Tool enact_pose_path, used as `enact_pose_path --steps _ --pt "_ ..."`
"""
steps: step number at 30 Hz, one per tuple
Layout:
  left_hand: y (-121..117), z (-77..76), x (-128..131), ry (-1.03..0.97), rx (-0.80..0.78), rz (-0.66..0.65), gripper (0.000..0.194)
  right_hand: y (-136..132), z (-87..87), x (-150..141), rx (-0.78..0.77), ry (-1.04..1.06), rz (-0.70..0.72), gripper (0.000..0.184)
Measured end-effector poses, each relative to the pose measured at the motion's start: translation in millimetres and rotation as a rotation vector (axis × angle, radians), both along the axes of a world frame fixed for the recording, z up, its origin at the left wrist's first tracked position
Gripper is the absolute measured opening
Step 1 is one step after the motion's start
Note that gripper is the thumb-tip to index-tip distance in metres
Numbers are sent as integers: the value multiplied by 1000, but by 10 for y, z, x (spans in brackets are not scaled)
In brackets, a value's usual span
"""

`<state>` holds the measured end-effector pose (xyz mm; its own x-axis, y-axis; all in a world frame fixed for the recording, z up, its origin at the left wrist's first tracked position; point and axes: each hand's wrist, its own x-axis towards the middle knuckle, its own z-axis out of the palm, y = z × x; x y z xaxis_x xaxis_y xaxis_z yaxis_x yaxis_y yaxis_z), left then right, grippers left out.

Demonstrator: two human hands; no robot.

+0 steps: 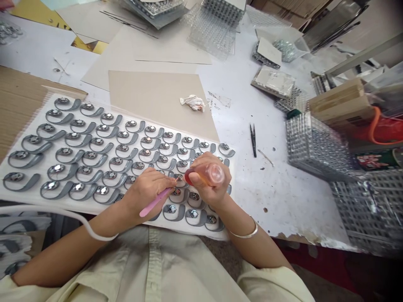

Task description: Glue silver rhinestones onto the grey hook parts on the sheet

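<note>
Over a white foam board [19, 201] lie rows of grey-strapped watches [110, 176], each with a shiny round face. My left hand [147, 186] is closed around a slim pink-handled tool [154, 203]; its tip is hidden by the fingers near one watch. My right hand [210, 182] wraps around a squeeze bottle of orange-red liquid [208, 174]. The bottle is tilted, its base toward me and its front end down at the same watch, close to my left fingertips. Where the nozzle meets the watch is too small to make out.
Black tweezers [253, 140] lie right of the board. Behind it are cardboard sheets [151, 90] and a crumpled white wad [193, 102]. Stacked clear plastic trays [315, 142] and a cardboard box [340, 100] stand along the right. A white tube [72, 214] crosses my left forearm.
</note>
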<state>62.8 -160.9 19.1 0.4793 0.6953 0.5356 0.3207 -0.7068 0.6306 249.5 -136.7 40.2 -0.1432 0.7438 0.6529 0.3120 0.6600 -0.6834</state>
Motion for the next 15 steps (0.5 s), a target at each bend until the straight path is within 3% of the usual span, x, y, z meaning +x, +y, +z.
enact_pose_path --steps 10,12,15 --pt "-11 7 -2 8 4 -6 18 18 -33 -39 -6 58 30 11" --pt "-22 31 -11 12 -1 19 16 69 14 5 -61 224 3 15" --pt "-46 85 -45 -40 -42 93 14 195 155 239 -259 721 -168 27"
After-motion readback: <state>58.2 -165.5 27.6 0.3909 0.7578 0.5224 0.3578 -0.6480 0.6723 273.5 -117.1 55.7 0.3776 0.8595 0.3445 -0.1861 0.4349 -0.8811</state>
